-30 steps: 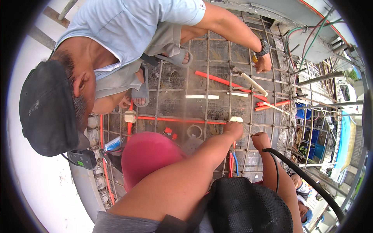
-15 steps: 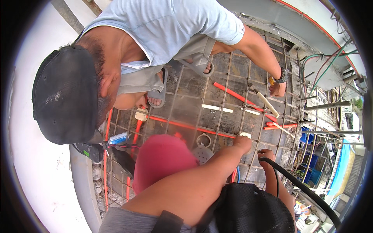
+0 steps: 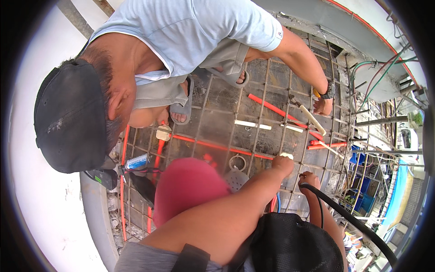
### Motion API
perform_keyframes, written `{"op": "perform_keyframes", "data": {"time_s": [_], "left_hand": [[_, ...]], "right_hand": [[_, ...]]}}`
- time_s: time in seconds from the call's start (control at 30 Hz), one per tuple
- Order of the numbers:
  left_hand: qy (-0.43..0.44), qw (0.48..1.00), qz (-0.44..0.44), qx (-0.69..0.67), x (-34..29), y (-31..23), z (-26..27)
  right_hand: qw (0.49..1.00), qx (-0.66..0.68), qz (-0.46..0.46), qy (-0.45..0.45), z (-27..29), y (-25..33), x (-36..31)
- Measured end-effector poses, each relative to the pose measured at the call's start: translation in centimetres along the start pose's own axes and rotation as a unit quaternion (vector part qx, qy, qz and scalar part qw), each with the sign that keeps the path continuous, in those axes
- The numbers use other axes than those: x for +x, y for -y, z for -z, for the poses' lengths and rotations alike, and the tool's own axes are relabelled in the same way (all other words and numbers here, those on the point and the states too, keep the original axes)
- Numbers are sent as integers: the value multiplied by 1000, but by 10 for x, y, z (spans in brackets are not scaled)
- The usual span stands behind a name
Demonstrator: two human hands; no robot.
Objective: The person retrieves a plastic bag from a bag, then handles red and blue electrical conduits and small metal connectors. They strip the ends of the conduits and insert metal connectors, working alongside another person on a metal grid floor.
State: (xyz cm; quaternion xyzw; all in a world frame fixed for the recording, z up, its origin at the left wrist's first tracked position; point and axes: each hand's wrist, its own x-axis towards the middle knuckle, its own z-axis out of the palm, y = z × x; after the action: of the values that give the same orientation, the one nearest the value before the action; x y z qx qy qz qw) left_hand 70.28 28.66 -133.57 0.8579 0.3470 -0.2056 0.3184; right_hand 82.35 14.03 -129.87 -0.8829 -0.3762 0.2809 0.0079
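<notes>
My left hand point(image 3: 283, 166) reaches out over the rebar grid, its fingers closed on a cream-coloured junction box point(image 3: 286, 155) at the end of a long orange pipe point(image 3: 217, 147). The fingertips are mostly hidden behind the back of the hand. To the right, my right hand point(image 3: 309, 179) is held low over the bars with its fingers curled. Whatever it may hold is too small to make out. A thick black cable point(image 3: 344, 213) runs across the view just in front of this hand and its wrist.
A crouching co-worker in a light blue shirt point(image 3: 181, 36) fills the upper left, one hand point(image 3: 322, 107) by the far bars. Another cream box point(image 3: 163, 133) lies near their foot. Loose orange pipes point(image 3: 276, 111), white tube pieces point(image 3: 253, 125) and a blue-and-white packet point(image 3: 137, 162) lie about the rebar.
The co-worker's head and cap have shifted slightly left and down. My two hands stay almost where they were.
</notes>
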Motion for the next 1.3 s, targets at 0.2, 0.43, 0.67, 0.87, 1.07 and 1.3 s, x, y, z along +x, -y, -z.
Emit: {"op": "perform_keyframes", "data": {"time_s": [0.2, 0.43, 0.67, 0.87, 1.07, 1.3], "left_hand": [[10, 1000, -21, 16, -10, 5, -4], [-11, 1000, 8, -15, -4, -8, -12], [9, 1000, -12, 3, -12, 1, -3], [-7, 997, 51, -65, -20, 4, -12], [-36, 997, 47, -50, -15, 8, -20], [-53, 993, 61, -88, -43, -1, 10]], "right_hand": [[954, 266, -45, 132, -52, -63, 36], [986, 130, -78, 73, -12, -24, -2], [979, 200, 23, 28, -47, -55, 22], [978, 193, 33, 70, -68, -81, 21], [998, -18, 45, 34, 3, 25, -29], [996, 50, -60, 38, 15, 38, -26]]}}
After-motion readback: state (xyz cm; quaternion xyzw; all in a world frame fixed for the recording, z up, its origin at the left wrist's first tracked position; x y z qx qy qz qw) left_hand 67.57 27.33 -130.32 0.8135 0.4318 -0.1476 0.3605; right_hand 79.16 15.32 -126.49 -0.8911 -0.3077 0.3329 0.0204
